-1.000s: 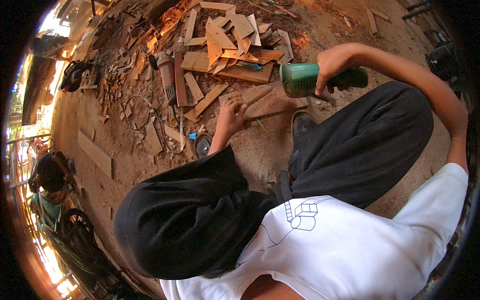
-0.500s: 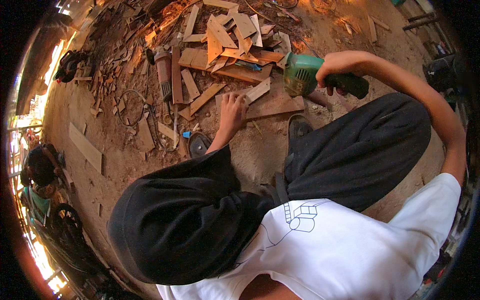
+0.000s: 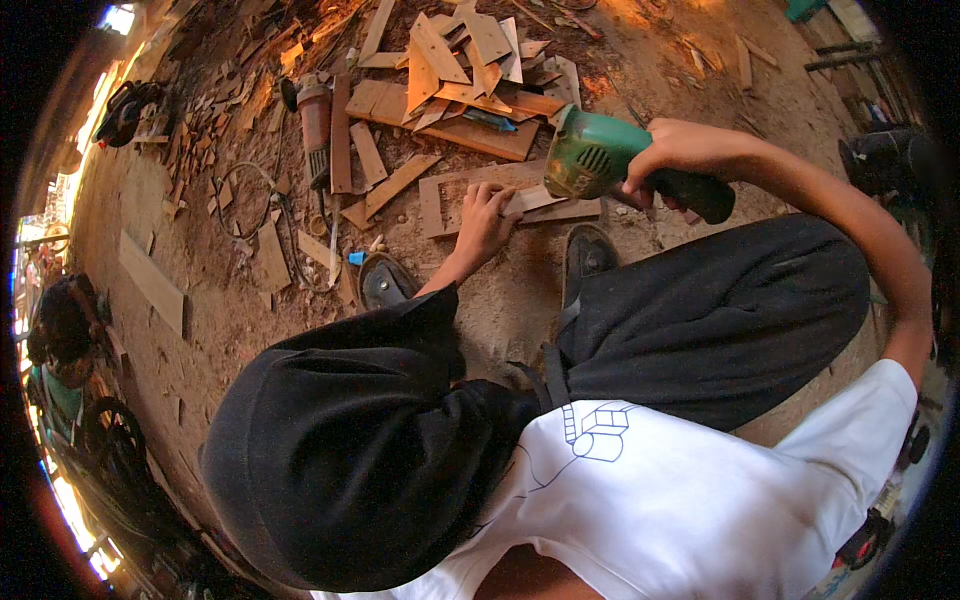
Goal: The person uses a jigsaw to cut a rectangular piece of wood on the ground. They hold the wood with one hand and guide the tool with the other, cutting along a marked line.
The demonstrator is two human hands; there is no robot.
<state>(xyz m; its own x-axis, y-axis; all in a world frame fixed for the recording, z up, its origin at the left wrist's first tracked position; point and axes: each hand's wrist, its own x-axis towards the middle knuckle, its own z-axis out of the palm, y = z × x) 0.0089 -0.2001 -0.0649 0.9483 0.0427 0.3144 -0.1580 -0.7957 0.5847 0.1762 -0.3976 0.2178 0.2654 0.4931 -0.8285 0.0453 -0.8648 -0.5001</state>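
Note:
My right hand (image 3: 668, 160) is closed round a green power tool (image 3: 590, 152) with a black rear grip; its front end hangs over a pale wood strip (image 3: 540, 198). My left hand (image 3: 488, 208) grips that strip, fingers bent, on top of a flat board (image 3: 434, 213) lying on the dirt floor between my feet. Just beyond lies a heap of cut wood offcuts (image 3: 430, 55). What part of the tool, if any, touches the strip is hidden by its body.
A red-bodied grinder (image 3: 316, 130) lies left of the heap, with a looped cable (image 3: 240, 230) below it. A loose plank (image 3: 150, 280), small scraps and a dark tool (image 3: 120, 115) lie further left. Dark bulky objects (image 3: 65, 330) stand at the left edge.
My right hand has brought the tool lower, over the pale strip. My left hand has shifted slightly rightward on the board along with that strip. The whole view has shifted a little.

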